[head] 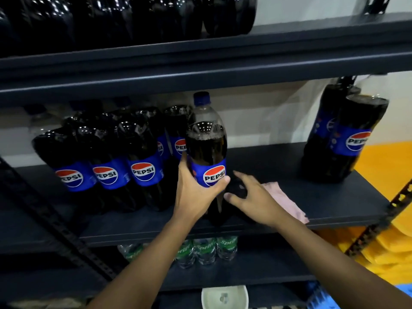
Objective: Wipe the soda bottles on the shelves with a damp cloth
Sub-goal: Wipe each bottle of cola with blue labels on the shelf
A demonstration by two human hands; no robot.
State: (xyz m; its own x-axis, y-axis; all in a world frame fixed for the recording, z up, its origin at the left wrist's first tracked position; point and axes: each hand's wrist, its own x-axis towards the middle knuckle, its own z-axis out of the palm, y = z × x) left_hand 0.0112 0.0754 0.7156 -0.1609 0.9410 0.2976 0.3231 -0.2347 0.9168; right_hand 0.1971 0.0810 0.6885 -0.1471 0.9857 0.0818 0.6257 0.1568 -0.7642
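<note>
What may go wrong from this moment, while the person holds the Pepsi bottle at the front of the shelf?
1. Only the left hand holds the Pepsi bottle near the front edge of the shelf; it could slip and fall toward the Sprite bottles below.
2. The pink cloth lies by that edge, partly under the right hand; a careless grab might push it off.

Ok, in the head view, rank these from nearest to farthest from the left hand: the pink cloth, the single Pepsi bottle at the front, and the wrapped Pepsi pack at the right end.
1. Single Pepsi bottle: gripped at its label by the left hand.
2. Pink cloth: lying on the shelf, to the right.
3. Wrapped Pepsi pack: far right end of the same shelf.
</note>
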